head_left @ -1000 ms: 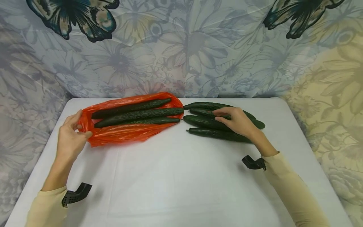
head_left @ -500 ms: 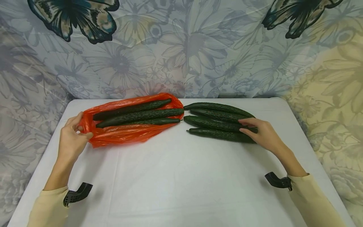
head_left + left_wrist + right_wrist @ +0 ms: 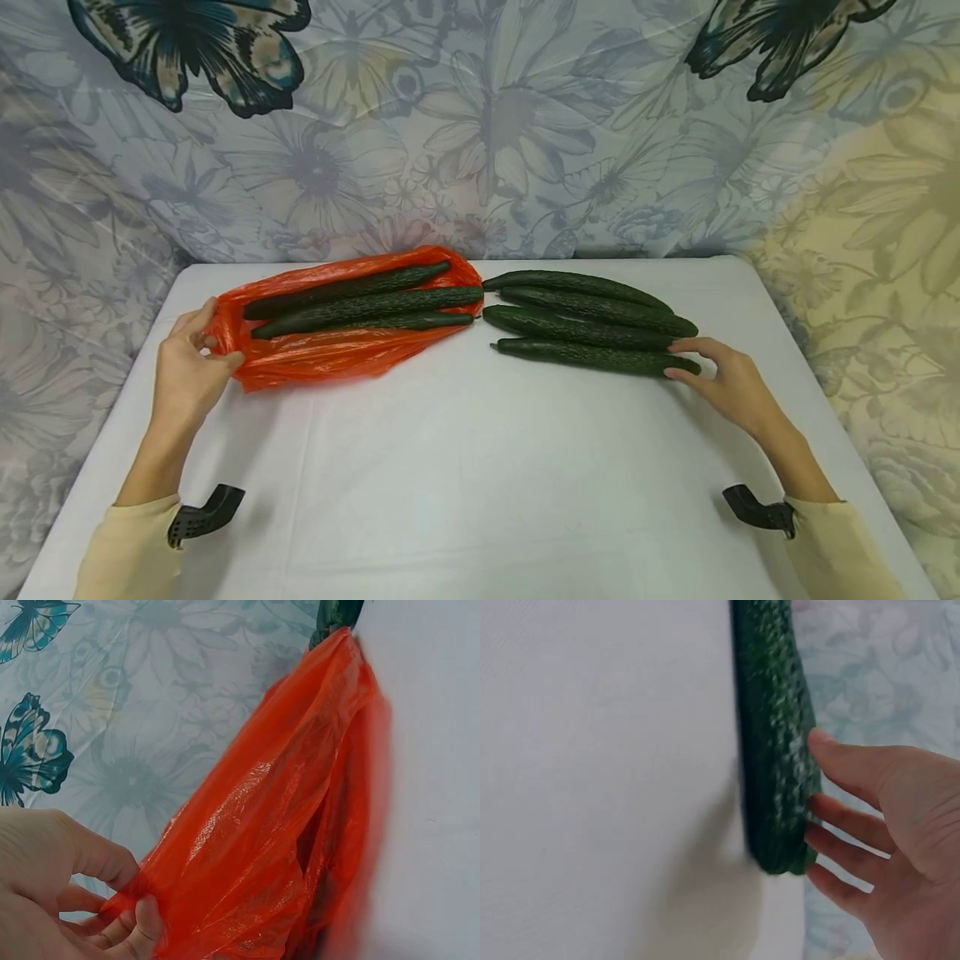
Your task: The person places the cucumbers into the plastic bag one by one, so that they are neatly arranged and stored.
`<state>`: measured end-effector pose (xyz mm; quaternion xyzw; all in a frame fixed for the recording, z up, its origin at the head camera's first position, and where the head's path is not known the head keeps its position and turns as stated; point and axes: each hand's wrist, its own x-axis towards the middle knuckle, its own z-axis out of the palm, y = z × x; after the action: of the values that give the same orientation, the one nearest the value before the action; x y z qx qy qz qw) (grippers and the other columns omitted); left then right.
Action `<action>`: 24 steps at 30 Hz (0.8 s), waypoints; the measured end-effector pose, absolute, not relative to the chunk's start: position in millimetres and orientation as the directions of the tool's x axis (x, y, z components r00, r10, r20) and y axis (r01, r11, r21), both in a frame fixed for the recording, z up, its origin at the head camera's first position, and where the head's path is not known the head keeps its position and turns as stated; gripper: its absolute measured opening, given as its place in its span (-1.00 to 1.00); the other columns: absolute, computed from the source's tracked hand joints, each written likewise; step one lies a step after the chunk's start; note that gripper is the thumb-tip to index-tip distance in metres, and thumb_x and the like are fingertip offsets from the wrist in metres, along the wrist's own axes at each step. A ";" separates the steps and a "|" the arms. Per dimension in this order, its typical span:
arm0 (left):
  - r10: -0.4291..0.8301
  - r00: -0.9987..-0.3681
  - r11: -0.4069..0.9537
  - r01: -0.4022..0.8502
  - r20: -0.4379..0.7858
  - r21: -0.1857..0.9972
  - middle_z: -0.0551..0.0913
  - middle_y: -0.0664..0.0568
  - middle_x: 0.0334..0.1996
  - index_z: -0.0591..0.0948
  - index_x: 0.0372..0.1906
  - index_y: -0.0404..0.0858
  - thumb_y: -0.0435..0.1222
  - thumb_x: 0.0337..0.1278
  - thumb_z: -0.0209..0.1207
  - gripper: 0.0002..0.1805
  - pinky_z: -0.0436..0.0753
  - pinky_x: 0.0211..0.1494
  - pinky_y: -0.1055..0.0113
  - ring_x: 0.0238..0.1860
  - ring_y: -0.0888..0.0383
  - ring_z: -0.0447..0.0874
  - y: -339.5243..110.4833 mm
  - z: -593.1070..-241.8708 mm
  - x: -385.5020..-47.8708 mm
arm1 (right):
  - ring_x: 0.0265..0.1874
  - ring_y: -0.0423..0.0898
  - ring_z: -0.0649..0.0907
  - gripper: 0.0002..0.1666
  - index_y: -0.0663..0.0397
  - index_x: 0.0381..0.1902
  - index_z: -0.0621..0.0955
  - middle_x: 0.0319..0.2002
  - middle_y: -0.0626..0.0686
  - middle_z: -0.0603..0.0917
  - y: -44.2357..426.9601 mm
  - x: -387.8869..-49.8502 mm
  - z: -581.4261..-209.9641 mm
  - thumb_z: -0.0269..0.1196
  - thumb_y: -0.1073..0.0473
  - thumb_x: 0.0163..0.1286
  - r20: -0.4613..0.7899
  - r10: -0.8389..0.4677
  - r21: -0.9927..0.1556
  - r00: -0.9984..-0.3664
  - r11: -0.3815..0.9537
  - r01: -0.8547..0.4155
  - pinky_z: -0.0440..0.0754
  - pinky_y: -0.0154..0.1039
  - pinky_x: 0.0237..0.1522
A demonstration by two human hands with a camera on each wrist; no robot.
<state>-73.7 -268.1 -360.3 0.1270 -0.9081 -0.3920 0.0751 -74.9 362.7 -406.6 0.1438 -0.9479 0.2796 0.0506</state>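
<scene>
An orange-red plastic bag lies at the back left with its mouth spread, and three dark green cucumbers show in it. My left hand pinches the bag's left edge; the left wrist view shows thumb and fingers on the thin film. Right of the bag, several cucumbers lie side by side. My right hand is at the right end of the nearest cucumber, thumb and forefinger on either side of it. In the right wrist view the fingers are loosely bent and spread beside this cucumber, without a visible firm grip.
A white cloth covers the table. Behind it hangs a flowered curtain with butterflies. The back cucumber lies near the table's far edge. Black camera mounts sit on both wrists.
My right hand has moved from the back cucumbers rightward and nearer, to the front cucumber's right end. The left hand keeps its place on the bag.
</scene>
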 end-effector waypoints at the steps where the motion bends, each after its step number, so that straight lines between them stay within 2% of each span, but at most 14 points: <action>1: -0.290 -0.956 0.659 -0.172 0.036 0.732 0.32 -0.22 0.36 0.16 0.51 -0.26 -0.58 0.02 0.15 -0.13 0.40 -0.47 0.62 -0.15 0.16 0.33 -268.2 -360.6 -73.7 | 0.02 0.33 0.54 -0.61 0.24 0.00 0.62 0.05 0.32 0.60 363.9 -74.0 -408.2 0.40 0.26 0.22 0.170 -0.237 -0.518 -0.956 0.804 -0.292 0.47 0.16 -0.10; 5: -0.292 -0.956 0.651 -0.170 0.037 0.740 0.33 -0.22 0.35 0.17 0.50 -0.26 -0.59 0.00 0.15 -0.12 0.38 -0.51 0.61 -0.21 0.24 0.32 -268.6 -361.7 -73.7 | 0.02 0.32 0.54 -0.60 0.25 -0.03 0.61 0.07 0.35 0.59 368.3 -72.2 -415.1 0.43 0.28 0.17 0.138 -0.209 -0.524 -0.968 0.814 -0.251 0.46 0.12 -0.10; 7: -0.292 -0.956 0.650 -0.170 0.038 0.741 0.33 -0.22 0.35 0.17 0.50 -0.26 -0.60 -0.01 0.15 -0.12 0.37 -0.52 0.61 -0.24 0.28 0.30 -268.8 -362.8 -73.7 | 0.03 0.35 0.52 -0.54 0.27 0.01 0.59 0.08 0.37 0.57 369.7 -72.6 -417.6 0.44 0.28 0.16 0.120 -0.212 -0.538 -0.970 0.807 -0.243 0.44 0.19 -0.04; 10: -0.293 -0.955 0.649 -0.171 0.037 0.741 0.34 -0.22 0.34 0.17 0.50 -0.26 -0.60 -0.01 0.15 -0.12 0.36 -0.51 0.61 -0.24 0.26 0.30 -268.5 -363.4 -73.1 | 0.00 0.39 0.52 -0.46 0.29 0.08 0.56 0.12 0.41 0.53 370.1 -74.0 -418.5 0.45 0.25 0.16 0.089 -0.221 -0.546 -0.971 0.805 -0.233 0.46 0.23 -0.05; 17: -0.304 -0.952 0.647 -0.185 0.027 0.740 0.33 -0.20 0.33 0.15 0.51 -0.24 -0.60 -0.01 0.14 -0.11 0.35 -0.51 0.55 -0.22 0.21 0.29 -267.1 -362.4 -72.0 | 0.15 0.44 0.43 -0.33 0.27 0.18 0.53 0.15 0.41 0.52 366.4 -74.9 -421.8 0.46 0.11 0.16 0.027 -0.230 -0.517 -0.973 0.830 -0.210 0.40 0.31 0.05; 24: -0.301 -0.953 0.644 -0.178 0.032 0.744 0.33 -0.20 0.35 0.15 0.51 -0.25 -0.61 0.00 0.15 -0.11 0.34 -0.46 0.56 -0.19 0.16 0.30 -266.5 -362.9 -72.5 | -0.13 0.33 0.62 -0.42 0.28 0.07 0.62 -0.01 0.36 0.62 361.6 -72.0 -424.0 0.49 0.20 0.09 0.102 -0.294 -0.397 -0.951 0.864 -0.309 0.56 0.22 -0.16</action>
<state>-72.5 -266.5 -362.9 0.1326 -0.9035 -0.4002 0.0766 -72.0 361.6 -424.0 0.1562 -0.9652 0.2087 0.0188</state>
